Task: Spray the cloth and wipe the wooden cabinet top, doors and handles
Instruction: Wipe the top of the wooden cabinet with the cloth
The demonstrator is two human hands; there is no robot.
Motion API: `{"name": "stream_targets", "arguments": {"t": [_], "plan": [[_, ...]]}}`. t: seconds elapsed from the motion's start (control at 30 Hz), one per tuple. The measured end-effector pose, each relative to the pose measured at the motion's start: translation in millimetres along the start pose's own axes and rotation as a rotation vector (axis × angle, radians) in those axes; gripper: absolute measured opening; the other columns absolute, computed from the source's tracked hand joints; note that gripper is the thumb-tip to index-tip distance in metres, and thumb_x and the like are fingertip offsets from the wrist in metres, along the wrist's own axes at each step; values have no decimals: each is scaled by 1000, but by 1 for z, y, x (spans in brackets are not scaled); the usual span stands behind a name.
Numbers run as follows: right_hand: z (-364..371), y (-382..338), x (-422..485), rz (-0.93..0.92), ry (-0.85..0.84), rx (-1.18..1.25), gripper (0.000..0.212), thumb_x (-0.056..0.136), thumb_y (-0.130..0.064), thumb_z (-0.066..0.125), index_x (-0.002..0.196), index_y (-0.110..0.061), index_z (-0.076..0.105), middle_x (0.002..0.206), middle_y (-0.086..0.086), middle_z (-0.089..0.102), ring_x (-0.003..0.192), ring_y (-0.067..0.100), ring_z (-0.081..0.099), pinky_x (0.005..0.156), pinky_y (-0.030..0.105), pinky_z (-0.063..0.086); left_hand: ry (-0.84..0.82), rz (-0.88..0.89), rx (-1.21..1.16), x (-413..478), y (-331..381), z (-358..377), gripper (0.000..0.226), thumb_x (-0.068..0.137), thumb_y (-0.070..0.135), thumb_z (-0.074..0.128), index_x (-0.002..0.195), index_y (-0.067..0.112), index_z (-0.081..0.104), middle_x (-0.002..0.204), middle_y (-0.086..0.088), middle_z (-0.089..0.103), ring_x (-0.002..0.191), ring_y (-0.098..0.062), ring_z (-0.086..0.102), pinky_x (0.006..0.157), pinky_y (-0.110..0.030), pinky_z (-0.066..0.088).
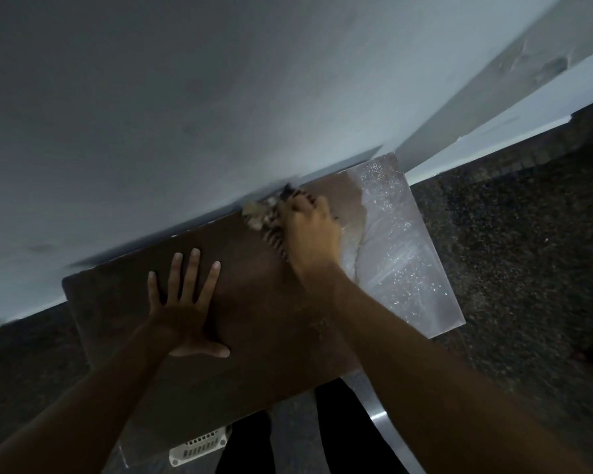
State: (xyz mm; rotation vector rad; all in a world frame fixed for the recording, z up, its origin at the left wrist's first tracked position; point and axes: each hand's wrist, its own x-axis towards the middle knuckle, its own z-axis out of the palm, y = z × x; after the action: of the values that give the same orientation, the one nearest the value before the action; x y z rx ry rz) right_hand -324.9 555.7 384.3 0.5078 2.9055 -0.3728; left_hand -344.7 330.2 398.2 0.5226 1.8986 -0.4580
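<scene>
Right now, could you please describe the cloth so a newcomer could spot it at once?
Find the brown wooden cabinet top against the pale wall. At its back edge, the right hand grips the cloth: crumpled, pale with dark stripes, unlike the flat whitish patch beside it.

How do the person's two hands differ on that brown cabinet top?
The left hand lies flat with fingers spread and holds nothing; the right hand is curled round a cloth. The left hand sits mid-surface, nearer the person; the right hand is at the back edge by the wall. Both are on the wooden cabinet top.
</scene>
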Motion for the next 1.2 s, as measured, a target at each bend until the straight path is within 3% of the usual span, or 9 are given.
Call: {"name": "stream_targets", "arguments": {"t": [0.1,0.2,0.33,0.5,0.6,0.73,0.9,1.03,1.2], "plan": [[5,6,-29,-123,-31,49,37,87,-21,66,124,-22,65,123,0,62,104,29,55,61,33,49,10,3,2,1,0,1,157,49,92,66,129,29,-54,132,-8,-68,119,-31,-64,90,-59,-41],[1,42,-32,-173,-7,-14,33,87,-21,64,120,-24,68,117,-1,65,98,32,60,61,37,52,25,2,-6,2,-1,2,158,48,92,65,129,29,-54,132,-7,-68,119,-31,-65,85,-57,-45],[-18,78,-2,79,34,-61,28,97,-21,57,124,-24,65,122,1,64,102,30,56,69,40,53,48,24,-13,3,-3,4,159,45,93,63,123,33,-61,133,-7,-67,121,-32,-63,92,-61,-41],[-18,44,23,257,83,-45,25,101,-16,54,121,-22,67,123,-3,62,111,28,51,69,36,47,56,32,-4,2,-3,4,158,47,92,66,130,30,-54,133,-8,-67,124,-33,-61,87,-59,-43],[-5,0,12,112,58,-18,30,98,-14,53,124,-23,65,126,-2,60,114,28,49,65,31,40,49,33,4,4,-3,4,157,48,93,65,129,30,-54,132,-8,-67,123,-34,-62,86,-60,-43],[17,-56,-21,-75,-82,97,32,92,-16,58,123,-19,66,127,0,56,113,26,43,76,36,54,36,32,-5,2,-4,4,158,50,92,66,128,25,-54,130,-7,-68,118,-31,-65,86,-58,-44],[10,-26,-55,-220,-85,41,42,82,-27,73,123,-25,66,123,-3,62,108,26,55,69,36,52,25,38,-14,2,-4,3,159,52,90,67,130,20,-52,131,-8,-68,118,-31,-65,85,-57,-45],[1,40,-49,-57,-7,18,32,85,-22,69,117,-24,69,115,1,66,100,34,60,66,45,57,28,46,-22,3,-4,3,160,48,92,66,134,24,-51,132,-7,-67,120,-31,-64,81,-55,-47],[-22,95,7,219,85,-41,24,99,-19,56,120,-21,68,120,5,64,105,31,54,72,38,50,58,62,-37,6,-7,6,160,44,93,63,124,31,-61,135,-7,-66,122,-32,-63,87,-57,-45]]}}
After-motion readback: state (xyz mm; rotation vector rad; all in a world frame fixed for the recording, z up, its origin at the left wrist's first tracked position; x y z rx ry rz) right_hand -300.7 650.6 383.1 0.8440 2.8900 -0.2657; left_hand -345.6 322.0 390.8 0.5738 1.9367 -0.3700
